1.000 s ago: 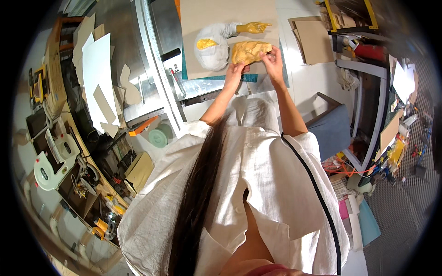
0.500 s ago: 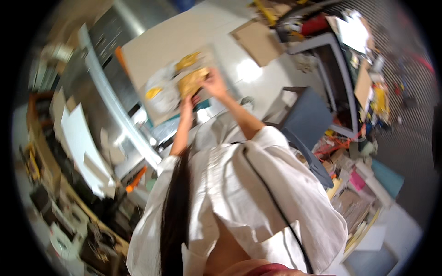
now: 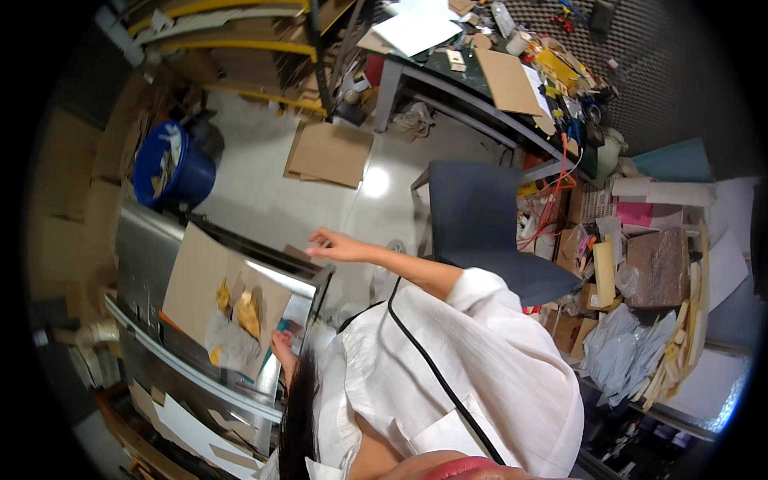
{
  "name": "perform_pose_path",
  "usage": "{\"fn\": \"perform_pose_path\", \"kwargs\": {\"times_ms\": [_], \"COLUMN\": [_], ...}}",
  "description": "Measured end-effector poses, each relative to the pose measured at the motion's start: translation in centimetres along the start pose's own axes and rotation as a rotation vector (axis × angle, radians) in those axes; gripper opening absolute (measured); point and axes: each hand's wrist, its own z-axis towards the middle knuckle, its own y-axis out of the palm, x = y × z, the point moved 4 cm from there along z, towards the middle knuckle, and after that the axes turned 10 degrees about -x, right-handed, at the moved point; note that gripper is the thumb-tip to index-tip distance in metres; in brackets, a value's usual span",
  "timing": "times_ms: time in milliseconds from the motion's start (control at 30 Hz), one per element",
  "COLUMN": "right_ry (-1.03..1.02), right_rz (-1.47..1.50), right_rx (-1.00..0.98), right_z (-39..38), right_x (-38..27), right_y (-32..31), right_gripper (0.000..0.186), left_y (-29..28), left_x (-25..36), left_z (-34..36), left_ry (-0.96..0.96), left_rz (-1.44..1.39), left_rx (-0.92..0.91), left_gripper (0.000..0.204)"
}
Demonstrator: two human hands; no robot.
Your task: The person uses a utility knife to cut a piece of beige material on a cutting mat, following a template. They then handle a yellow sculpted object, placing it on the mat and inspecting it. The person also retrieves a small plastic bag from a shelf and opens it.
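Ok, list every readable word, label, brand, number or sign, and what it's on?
None readable.
Gold lump and cardboard sheet under it: no lettering visible.
White sheet near the top: no legible print.
Brown package at right: any print is too small or blurred to read.

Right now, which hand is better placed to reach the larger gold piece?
Probably the left hand: it is near the edge of the cardboard where the larger gold piece lies. The right hand appears farther off, against the floor.
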Motion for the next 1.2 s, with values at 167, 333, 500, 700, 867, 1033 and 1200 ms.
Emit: {"fn": "perform_pose_path", "kwargs": {"times_ms": [167, 333, 500, 700, 867, 1033, 1200], "right_ry": [0.126, 0.219, 0.294, 0.363, 0.377, 0.296, 0.253], "right_rz": [0.212, 0.337, 0.407, 0.57, 0.592, 0.526, 0.425], "right_rx": [0.292, 0.57, 0.802, 1.002, 1.205, 1.419, 1.658], "right_z": [-9.4, -17.4, -20.4, -23.0, -24.3, -28.4, -34.6], "right_x": [5.0, 8.2, 11.2, 15.3, 14.3, 12.8, 13.6], "right_y": [-15.1, -25.7, -33.7, -41.4, -47.1, -50.8, -57.3], "right_gripper": [0.054, 0.049, 0.04, 0.031, 0.028, 0.02, 0.024], "left_y": [12.0, 27.5, 36.8, 50.3, 62.8, 78.1, 87.0], "left_x": [1.2, 6.8, 11.1, 17.9, 22.5, 26.9, 27.8], "left_z": [0.6, 0.7, 5.4, 10.0, 17.7, 15.0, 12.1], "left_ry": [0.168, 0.062, 0.158, 0.124, 0.225, 0.276, 0.274], "left_rz": [0.25, 0.284, 0.449, 0.564, 0.642, 0.678, 0.763], "left_rx": [-0.232, -0.395, -0.557, -0.72, -0.968, -1.12, -1.206], "left_gripper": [0.021, 0.022, 0.018, 0.02, 0.017, 0.021, 0.022]}}
